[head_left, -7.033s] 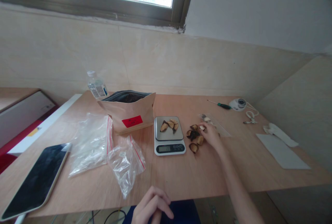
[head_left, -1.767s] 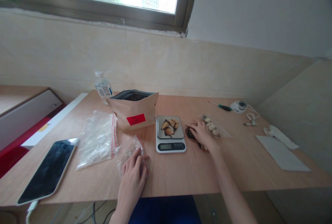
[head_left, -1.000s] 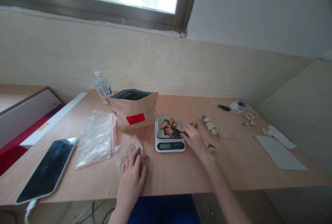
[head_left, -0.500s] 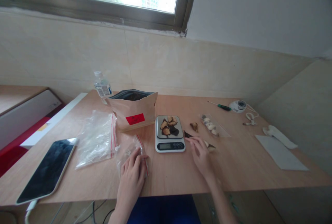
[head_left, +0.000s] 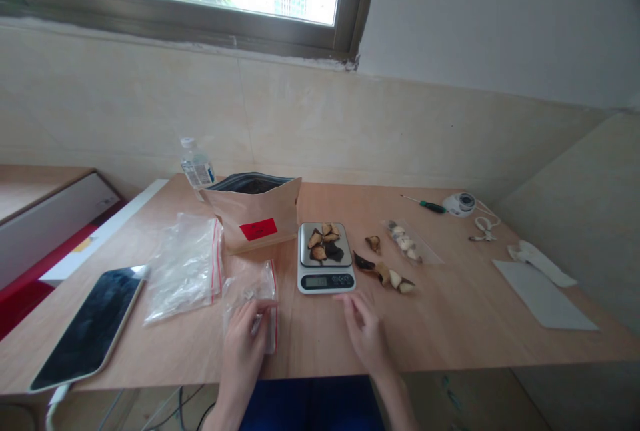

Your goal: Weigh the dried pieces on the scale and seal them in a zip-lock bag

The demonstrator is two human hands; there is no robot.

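Note:
My left hand [head_left: 245, 334] lies over a small clear zip bag [head_left: 250, 288] with a red seal strip, its fingers closed on the bag's edge. In front of the scale's lower right corner is my right hand [head_left: 365, 328]; its fingers are loosely bent and apart, with nothing seen between them. The white digital kitchen scale [head_left: 327, 282] carries several dried brown and dark slices [head_left: 319, 253] on its metal plate. Right of it lie more dried pieces, a dark one [head_left: 363, 262], pale ones [head_left: 396, 280] and a single brown one [head_left: 373, 242].
An open kraft pouch [head_left: 270, 208] with a red label stands behind, beside a plastic bottle [head_left: 196, 166]. Large clear zip bags [head_left: 185, 264] and a tablet [head_left: 90, 328] are left. Rightward lie a bag of whitish pieces [head_left: 405, 241], a screwdriver [head_left: 431, 206], a white camera [head_left: 460, 204] and paper [head_left: 545, 294].
My right hand has drawn back from the dried pieces toward the scale's front edge. My left hand has shifted slightly left and nearer, its fingers more bent, and the small bag has turned.

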